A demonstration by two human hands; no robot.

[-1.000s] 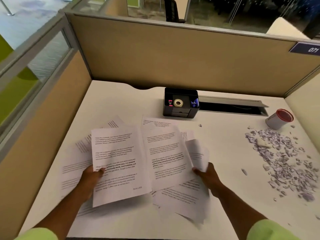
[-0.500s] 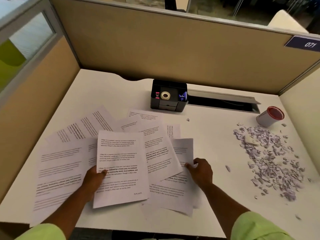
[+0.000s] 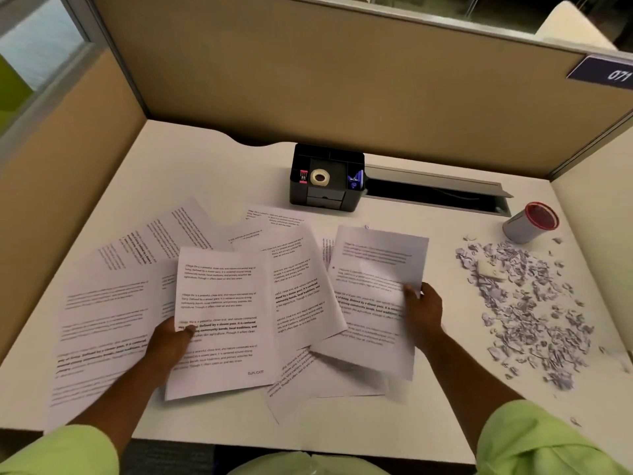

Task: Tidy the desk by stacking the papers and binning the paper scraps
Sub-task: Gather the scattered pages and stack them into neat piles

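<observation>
I'm in an office cubicle: tan partition walls [image 3: 308, 80] enclose my white desk [image 3: 205, 166], a number plate [image 3: 606, 72] hangs beyond my right hand, a stationery organiser [image 3: 327, 178] ahead.

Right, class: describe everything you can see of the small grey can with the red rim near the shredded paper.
The small grey cylindrical can with a red rim lies tipped on its side at the far right of the white desk, its red-ringed open mouth facing up and right. Its wall looks smooth; the material is unclear. It sits just beyond the pile of shredded paper scraps, with a few scraps close beside it. Neither hand touches it.
</observation>
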